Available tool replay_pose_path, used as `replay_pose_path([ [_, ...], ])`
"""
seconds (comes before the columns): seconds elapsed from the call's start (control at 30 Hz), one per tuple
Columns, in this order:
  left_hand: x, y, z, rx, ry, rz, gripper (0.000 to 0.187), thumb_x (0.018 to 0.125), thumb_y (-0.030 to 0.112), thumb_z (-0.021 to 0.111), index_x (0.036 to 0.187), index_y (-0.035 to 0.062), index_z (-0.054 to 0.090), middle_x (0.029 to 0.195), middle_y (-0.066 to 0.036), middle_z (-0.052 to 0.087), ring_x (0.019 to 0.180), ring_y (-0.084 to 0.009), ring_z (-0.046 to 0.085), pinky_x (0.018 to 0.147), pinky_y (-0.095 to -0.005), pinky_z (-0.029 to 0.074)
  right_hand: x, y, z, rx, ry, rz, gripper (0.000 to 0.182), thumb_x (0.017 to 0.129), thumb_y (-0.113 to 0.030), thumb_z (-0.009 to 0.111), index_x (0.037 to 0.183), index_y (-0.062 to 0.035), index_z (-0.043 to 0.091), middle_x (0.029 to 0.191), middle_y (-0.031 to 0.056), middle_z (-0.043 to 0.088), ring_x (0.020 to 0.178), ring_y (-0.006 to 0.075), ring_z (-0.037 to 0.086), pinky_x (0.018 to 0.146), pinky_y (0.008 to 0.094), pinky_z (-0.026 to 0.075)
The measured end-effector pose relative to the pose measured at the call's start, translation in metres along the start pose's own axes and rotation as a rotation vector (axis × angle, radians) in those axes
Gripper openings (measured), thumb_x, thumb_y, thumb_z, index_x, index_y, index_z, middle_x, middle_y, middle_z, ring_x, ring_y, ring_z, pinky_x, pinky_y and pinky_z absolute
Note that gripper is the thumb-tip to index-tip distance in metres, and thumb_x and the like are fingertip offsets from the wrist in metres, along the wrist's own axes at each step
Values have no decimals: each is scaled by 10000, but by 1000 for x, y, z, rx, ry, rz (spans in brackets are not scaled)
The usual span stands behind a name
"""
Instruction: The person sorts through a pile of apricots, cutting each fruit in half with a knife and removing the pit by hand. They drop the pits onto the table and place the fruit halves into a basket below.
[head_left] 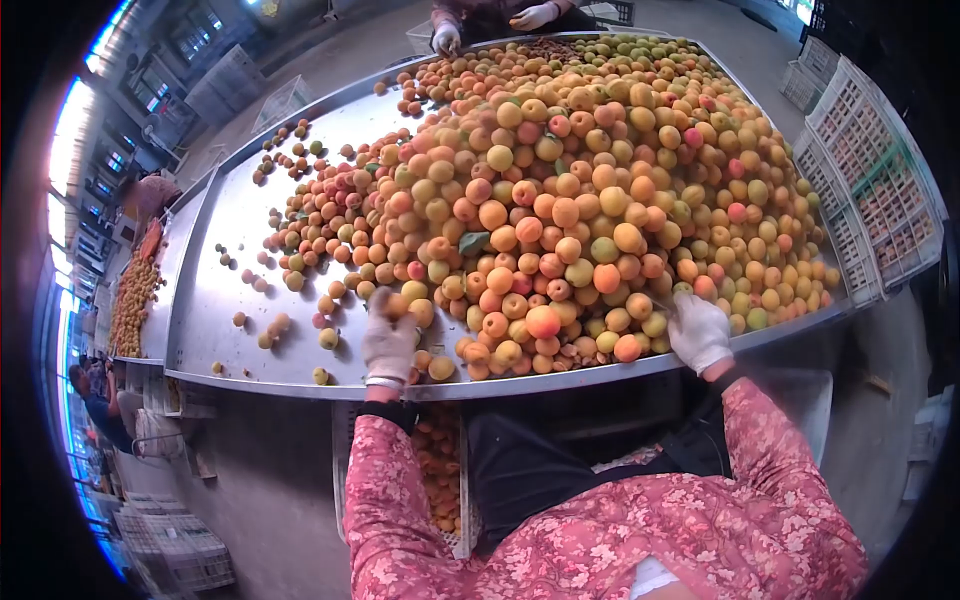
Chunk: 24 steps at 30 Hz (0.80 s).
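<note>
Many fruits (543,321) heaped on worktop (215,300); left hand (388,345), right hand (698,332) at fruits by near edge, can't tell either grip.

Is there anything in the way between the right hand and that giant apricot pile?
No, nothing that I can see! The gloved right hand is right at the near edge of the apricot pile. The table's metal rim is behind the fingers, on the person's side, so it doesn't block them.
</note>
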<state>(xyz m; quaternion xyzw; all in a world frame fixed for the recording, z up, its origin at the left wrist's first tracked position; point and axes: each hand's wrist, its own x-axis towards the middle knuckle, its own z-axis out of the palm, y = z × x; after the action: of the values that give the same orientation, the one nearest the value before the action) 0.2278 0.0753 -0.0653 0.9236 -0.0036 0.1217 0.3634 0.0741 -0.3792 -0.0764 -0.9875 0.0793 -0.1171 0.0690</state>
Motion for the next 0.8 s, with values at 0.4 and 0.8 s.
replay_pose_path([
  [0.4, 61, 9, 12, 321, -441, 29, 883, 663, 430, 843, 1403, 117, 478, 1313, -225, 530, 1189, -397, 567, 994, -442, 484, 1, 1, 2, 11, -8, 8, 189, 768, -163, 685, 895, -94, 564, 780, 135, 624, 755, 363, 638, 662, 484, 501],
  [0.8, 37, 19, 26, 349, -277, -45, 511, 764, 233, 743, 1249, 154, 600, 1434, -301, 373, 1181, -465, 551, 994, -453, 491, 1, 3, 5, -17, -33, 2, 249, 740, -158, 713, 932, -93, 568, 790, 136, 613, 754, 364, 631, 660, 482, 497],
])
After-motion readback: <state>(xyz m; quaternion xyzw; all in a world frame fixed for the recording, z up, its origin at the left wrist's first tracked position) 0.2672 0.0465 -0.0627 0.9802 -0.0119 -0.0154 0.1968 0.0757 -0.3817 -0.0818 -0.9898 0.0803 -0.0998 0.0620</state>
